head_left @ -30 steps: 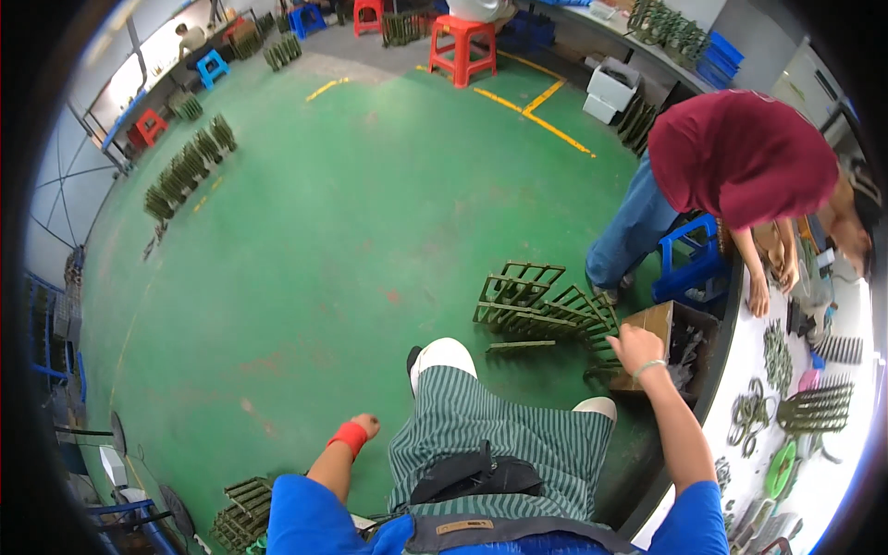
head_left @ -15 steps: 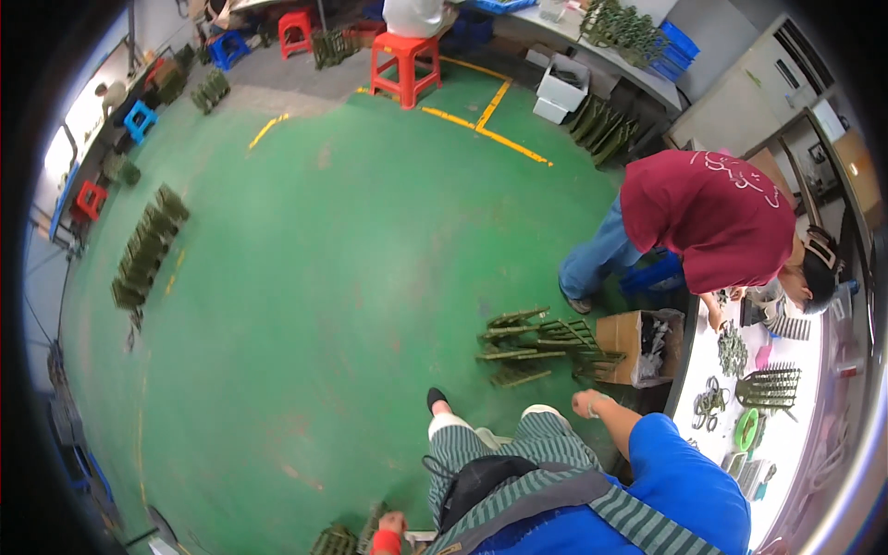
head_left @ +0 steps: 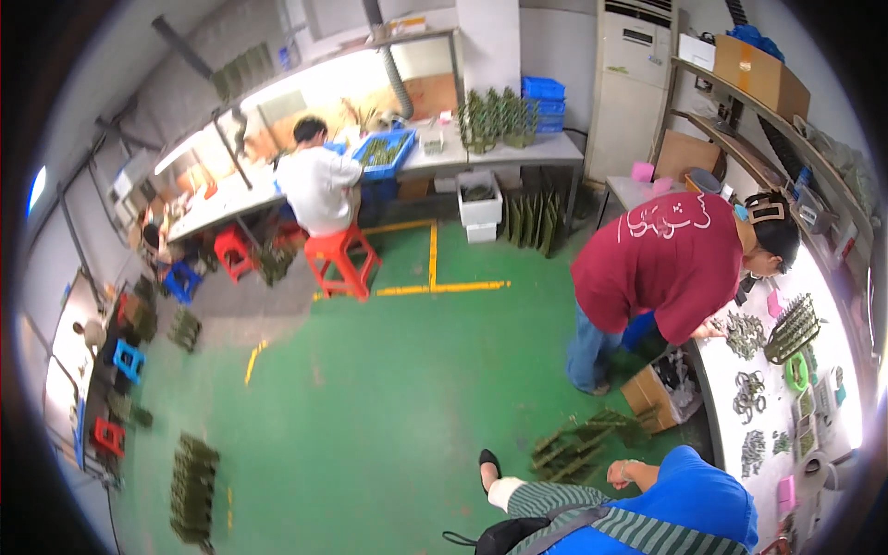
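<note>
My right hand (head_left: 626, 474) hangs in front of my blue sleeve at the lower right, its fingers loosely curled in and nothing showing in them. Below and beside it on the floor, blurred by motion, stand dark green racks with rungs (head_left: 578, 446); I see no contact between hand and racks. A cardboard box (head_left: 651, 398) with a plastic liner and dark contents is just beyond them. My left hand is out of the picture. One foot in a black shoe (head_left: 489, 458) points forward on the green floor.
A co-worker in a maroon shirt (head_left: 652, 264) bends over a white worktable (head_left: 786, 407) holding small green parts, at the right. Farther off, a person in white sits on a red stool (head_left: 340, 261) at a bench. Another row of green racks (head_left: 193, 490) stands at the left.
My view has tilted up and turned, bringing the far benches and wall shelves into sight. My left hand has left the picture. My right hand appears lower, still beside the racks.
</note>
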A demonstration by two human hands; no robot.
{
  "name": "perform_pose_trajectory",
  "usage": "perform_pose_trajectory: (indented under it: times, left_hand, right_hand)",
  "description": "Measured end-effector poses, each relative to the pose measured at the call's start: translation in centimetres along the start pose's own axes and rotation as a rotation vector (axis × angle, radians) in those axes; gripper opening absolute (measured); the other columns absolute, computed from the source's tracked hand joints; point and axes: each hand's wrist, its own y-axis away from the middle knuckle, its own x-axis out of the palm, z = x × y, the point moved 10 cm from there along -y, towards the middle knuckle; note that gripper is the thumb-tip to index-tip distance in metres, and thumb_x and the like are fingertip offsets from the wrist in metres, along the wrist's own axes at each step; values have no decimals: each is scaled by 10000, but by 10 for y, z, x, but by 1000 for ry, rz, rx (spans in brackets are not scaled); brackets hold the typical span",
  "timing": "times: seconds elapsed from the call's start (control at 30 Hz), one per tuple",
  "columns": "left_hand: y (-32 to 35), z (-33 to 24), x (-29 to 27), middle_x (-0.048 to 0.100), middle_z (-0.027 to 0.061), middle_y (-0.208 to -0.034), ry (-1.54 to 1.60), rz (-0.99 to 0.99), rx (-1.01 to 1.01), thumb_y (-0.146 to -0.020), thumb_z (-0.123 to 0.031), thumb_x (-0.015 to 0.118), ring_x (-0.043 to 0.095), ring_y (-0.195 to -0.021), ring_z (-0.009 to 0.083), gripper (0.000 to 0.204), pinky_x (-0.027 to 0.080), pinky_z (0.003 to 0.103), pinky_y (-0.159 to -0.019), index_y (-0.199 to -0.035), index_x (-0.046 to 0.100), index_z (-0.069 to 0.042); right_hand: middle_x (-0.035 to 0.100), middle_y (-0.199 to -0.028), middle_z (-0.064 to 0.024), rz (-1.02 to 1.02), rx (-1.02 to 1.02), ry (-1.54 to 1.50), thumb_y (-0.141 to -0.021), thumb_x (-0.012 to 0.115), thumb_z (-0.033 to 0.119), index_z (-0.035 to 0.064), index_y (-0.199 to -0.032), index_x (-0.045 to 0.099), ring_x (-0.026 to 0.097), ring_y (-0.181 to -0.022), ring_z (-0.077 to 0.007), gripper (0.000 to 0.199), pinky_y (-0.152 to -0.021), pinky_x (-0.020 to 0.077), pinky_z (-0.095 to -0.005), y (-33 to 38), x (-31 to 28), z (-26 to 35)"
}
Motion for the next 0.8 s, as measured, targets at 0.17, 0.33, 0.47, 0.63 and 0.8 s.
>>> perform_pose_trajectory:
  times: [0.17, 0.33, 0.47, 0.63, 0.8]
  left_hand:
    - [-108, -220, -29, 672, 98, -873, 230, -63, 351, -915, -250, 678, 625, -741, 165, 323, 547, 294, -638, -1125, 631, -9]
    - [-170, -342, -28, 657, 63, -842, 218, 53, 263, -917, -246, 678, 594, -683, 152, 301, 510, 295, -579, -1109, 632, -19]
    - [-219, -320, -40, 641, 37, -894, -7, 126, -56, -932, -196, 646, 571, -729, 123, 221, 473, 270, -591, -1089, 634, -40]
    - [-300, -398, -15, 664, 39, -856, -97, 142, -155, -899, -208, 639, 600, -718, 147, 168, 493, 304, -598, -992, 661, -70]
    - [-404, -525, -15, 688, 40, -817, -271, 202, -145, -867, -220, 632, 628, -707, 170, 136, 512, 339, -604, -895, 688, -100]
  right_hand:
    - [719, -751, -73, 66, -133, 122, -842, 535, 205, 61, -734, 712, 679, -661, -186, 252, -601, 540, -353, -29, -58, 122]
    - [689, -724, -55, -71, -287, -94, -893, 582, 260, 60, -916, 707, 645, -615, -150, 237, -543, 507, -304, -75, -168, 246]
    - [712, -887, -71, -157, -372, -179, -923, 598, 268, 58, -1097, 671, 685, -726, -137, 283, -642, 561, -289, -73, -265, 354]
    - [708, -986, -74, -87, -329, -468, -927, 599, 280, 97, -1149, 652, 702, -821, -168, 292, -717, 572, -311, -104, -365, 429]
    - [690, -1014, -90, -76, -344, -584, -954, 588, 269, 68, -1147, 641, 692, -882, -175, 283, -772, 587, -327, -124, -483, 520]
